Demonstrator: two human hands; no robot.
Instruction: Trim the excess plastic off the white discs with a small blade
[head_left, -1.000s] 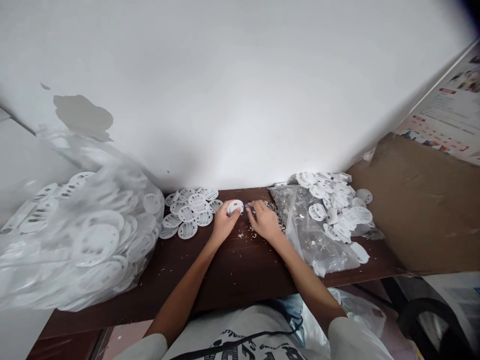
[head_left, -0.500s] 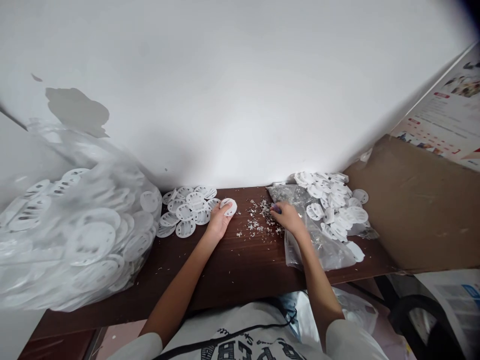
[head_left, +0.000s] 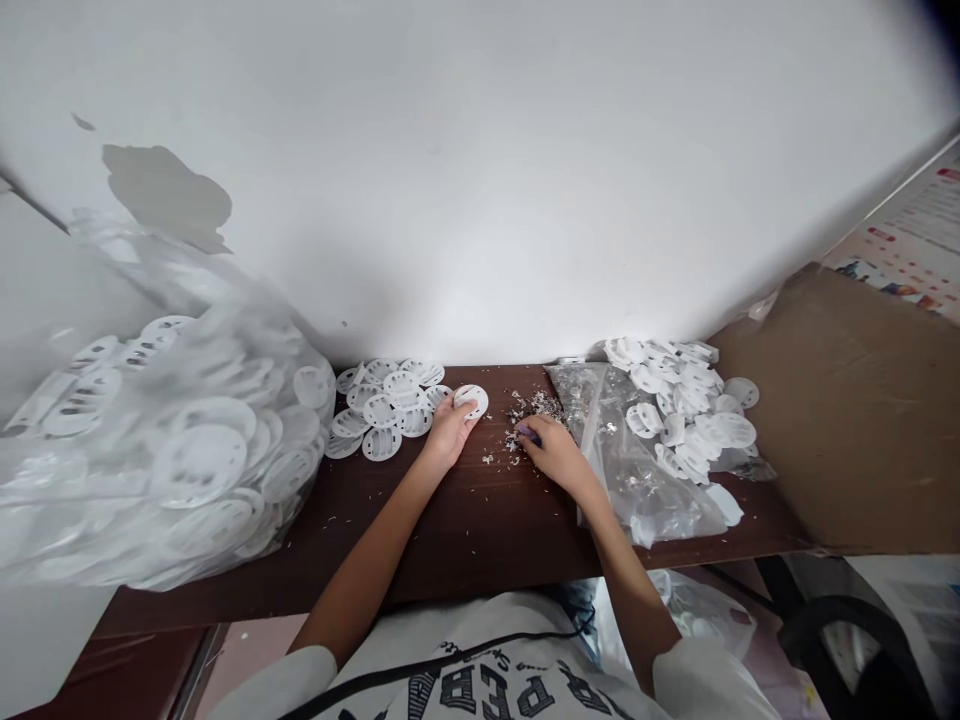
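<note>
Well, from where I stand, the left hand point(head_left: 450, 432) has a narrow hold on a white perforated disc point(head_left: 472, 401), fingers gathered at its lower edge and its face tipped up, just above the table point(head_left: 480, 530). Whether it touches the wood I can't tell. The right hand point(head_left: 553, 455) is curled tight, its fingertips point(head_left: 534, 428) pinching a small purple thing point(head_left: 527, 433), too hidden to name, close beside the shavings point(head_left: 534, 408). The two hands sit near each other, and that looks right: wrists low, the disc braced, the work kept over one small patch. Between the left hand and the heap of discs point(head_left: 386, 410) there's little room. A clear bag point(head_left: 637, 470) lies to the right, with more discs point(head_left: 679, 410) beyond it.
</note>
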